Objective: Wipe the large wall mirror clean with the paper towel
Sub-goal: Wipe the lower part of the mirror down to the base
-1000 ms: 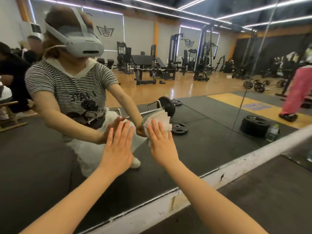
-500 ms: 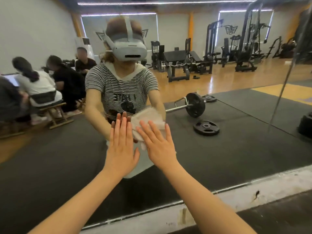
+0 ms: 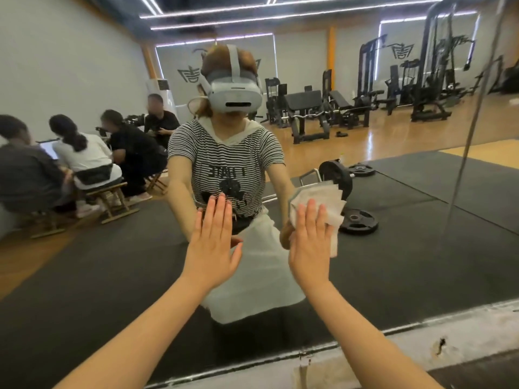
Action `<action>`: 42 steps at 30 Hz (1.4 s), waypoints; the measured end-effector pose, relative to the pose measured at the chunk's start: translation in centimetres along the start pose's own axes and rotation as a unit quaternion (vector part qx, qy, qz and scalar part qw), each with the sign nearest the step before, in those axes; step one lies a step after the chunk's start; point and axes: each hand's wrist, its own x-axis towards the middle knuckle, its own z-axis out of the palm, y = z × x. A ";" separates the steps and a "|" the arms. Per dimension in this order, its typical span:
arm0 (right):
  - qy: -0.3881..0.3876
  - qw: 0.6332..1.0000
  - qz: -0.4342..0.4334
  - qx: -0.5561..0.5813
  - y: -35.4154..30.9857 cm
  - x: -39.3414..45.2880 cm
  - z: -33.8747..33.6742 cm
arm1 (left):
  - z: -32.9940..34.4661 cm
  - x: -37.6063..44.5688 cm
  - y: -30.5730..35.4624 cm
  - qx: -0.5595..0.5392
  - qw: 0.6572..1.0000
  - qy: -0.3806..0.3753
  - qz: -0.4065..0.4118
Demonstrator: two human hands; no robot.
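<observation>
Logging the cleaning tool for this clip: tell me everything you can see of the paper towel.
The paper towel is white, soft and crumpled, folded into a thick pad whose layered edges fan out at the upper right. It lies flat against the mirror, pinned there by the straight fingers and palm of the right hand. The hand covers its middle; its top, right side and a lower corner stick out. The left hand is apart from it, flat on the glass.

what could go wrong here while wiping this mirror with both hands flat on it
1. The bare left hand lies flat on the mirror, so it may leave fresh prints on the glass.
2. The right hand only presses the paper towel with straight fingers; the towel could slip or bunch up.
3. Leaning weight on both palms might stress the glass near its chipped lower edge.
</observation>
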 end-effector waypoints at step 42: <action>-0.096 0.992 0.084 0.003 20.3 3.6 -6.1 | -0.8 4.3 13.0 -0.043 0.990 -0.098 -0.091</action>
